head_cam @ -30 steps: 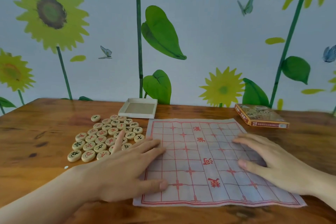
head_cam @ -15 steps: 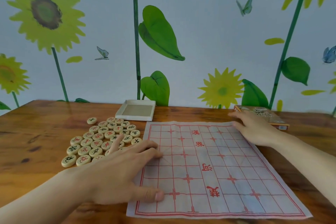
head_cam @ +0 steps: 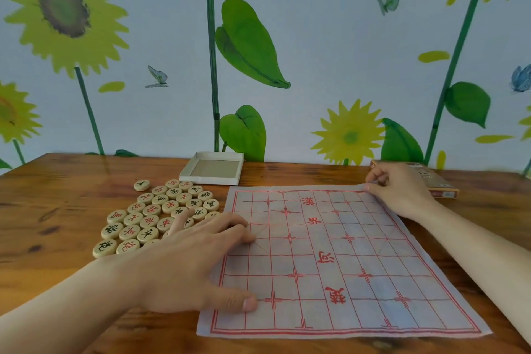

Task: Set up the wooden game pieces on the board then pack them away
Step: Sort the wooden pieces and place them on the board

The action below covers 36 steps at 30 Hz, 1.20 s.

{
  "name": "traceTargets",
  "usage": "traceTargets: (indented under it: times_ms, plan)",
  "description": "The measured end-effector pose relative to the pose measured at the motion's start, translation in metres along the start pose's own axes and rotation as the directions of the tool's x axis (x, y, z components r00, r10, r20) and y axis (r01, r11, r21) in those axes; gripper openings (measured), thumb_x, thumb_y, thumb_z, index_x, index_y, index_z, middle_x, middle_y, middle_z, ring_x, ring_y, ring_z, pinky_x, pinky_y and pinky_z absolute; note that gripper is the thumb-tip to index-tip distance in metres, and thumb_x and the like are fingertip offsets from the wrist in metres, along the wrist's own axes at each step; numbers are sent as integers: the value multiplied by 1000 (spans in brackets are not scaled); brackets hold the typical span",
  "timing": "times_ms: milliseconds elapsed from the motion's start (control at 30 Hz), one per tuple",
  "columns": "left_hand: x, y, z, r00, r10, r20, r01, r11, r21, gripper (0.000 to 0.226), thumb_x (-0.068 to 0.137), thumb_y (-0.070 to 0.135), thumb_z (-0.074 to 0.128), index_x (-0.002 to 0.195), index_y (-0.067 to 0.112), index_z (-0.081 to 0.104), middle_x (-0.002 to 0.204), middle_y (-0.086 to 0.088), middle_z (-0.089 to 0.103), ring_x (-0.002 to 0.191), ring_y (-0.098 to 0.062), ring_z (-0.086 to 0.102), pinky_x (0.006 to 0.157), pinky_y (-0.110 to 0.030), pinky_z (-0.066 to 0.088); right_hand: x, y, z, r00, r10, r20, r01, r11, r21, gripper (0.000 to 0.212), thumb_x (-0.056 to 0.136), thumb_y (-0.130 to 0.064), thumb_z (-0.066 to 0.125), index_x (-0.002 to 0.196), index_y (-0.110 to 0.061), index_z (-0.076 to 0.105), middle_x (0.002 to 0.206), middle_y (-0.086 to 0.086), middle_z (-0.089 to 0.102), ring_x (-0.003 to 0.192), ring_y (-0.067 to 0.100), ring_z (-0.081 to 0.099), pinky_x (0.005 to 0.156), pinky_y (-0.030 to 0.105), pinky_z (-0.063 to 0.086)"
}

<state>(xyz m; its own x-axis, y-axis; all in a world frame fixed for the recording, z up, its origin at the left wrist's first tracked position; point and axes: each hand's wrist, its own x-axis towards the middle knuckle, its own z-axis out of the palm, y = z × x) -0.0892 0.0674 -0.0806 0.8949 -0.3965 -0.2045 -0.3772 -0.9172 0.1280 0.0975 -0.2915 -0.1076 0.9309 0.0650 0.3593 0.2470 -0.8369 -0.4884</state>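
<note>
left hand (head_cam: 189, 264) flat on board (head_cam: 330, 267)

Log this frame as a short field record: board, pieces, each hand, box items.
board: paper sheet, flat on table, no pieces on it
pieces: wooden discs, clustered left of board
left hand: flat, pressing board's left edge
right hand: fingers curled at board's far right corner, apparently pinching it
tray: white, behind board
box lid: behind right hand

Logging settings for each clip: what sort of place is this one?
Probably a home or playroom tabletop, though that is a guess: a wooden table stands against a sunflower mural wall, with a paper game board and wooden game pieces laid out.
</note>
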Motion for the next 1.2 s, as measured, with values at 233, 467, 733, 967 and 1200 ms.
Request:
traceTargets:
  times_ms: [233,467,733,967,1200]
  plan:
    - [1,-2,3,999,27,-26,-27,1000,-15,88,76,94,40,150,50,22,150,37,11,141,10,15,124,-48,-6,-16,-16,1,975,-157,-158,114,961,-252,21,87,-19,77,103,-27,67,105,-3,63,88,18,62,74,35,49]
    - [0,-2,4,994,50,-100,-51,999,-2,82,79,90,44,148,49,26,148,32,18,139,7,20,123,-45,-2,-58,-103,19,793,-533,293,506,846,169,28,89,-60,63,108,-39,66,114,-23,58,116,-1,50,100,22,37]
    - [1,-5,11,972,100,-211,-90,994,58,67,92,80,23,149,44,30,147,24,27,140,4,24,124,-45,-1,-66,-106,31,759,-525,386,533,840,96,40,83,-69,60,114,-43,63,119,-25,54,118,-2,47,105,33,42]
    - [-7,-21,6,902,48,-430,-48,999,11,52,99,71,25,142,46,39,143,27,39,139,7,29,122,-45,16,-69,-143,30,759,-556,339,549,826,125,44,81,-71,57,115,-43,63,115,-23,58,115,2,49,103,37,43]
    - [-45,-46,13,798,-98,-595,80,995,-56,32,93,50,42,122,45,55,117,30,49,119,8,44,107,-34,31,-76,-208,65,763,-575,296,525,818,235,21,87,-48,74,100,-33,66,104,-18,64,95,-1,54,80,24,45]
